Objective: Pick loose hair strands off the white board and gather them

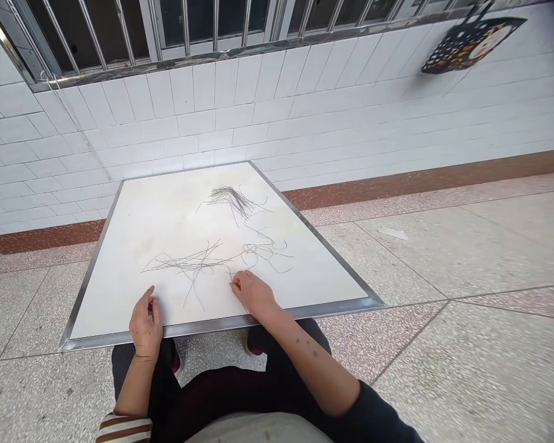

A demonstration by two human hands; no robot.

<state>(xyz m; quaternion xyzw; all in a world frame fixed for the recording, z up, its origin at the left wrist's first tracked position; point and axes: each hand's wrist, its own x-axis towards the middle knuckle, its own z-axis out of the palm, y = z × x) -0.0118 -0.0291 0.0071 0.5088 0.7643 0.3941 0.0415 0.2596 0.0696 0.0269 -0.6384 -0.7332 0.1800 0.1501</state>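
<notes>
My right hand [253, 294] is over the near part of a white tabletop [133, 221], its thumb and forefinger pinched together on what looks like a thin dark strand. Just beyond those fingers lies a loose, tangled spread of thin dark strands [194, 264], some straight and some curled. A denser bunch of the same strands [233, 197] rests farther back. Whether they are wire or hair I cannot tell. At the table's near left edge, my left hand [146, 323] is empty, with thumb and fingers apart.
A grey metal rim [337, 251] borders the table, which stands against a white tiled wall [189, 129]. Barred windows [212, 24] are above. A dark patterned bag [471, 46] hangs at the upper right. A white scrap [392, 233] lies on the floor to the right.
</notes>
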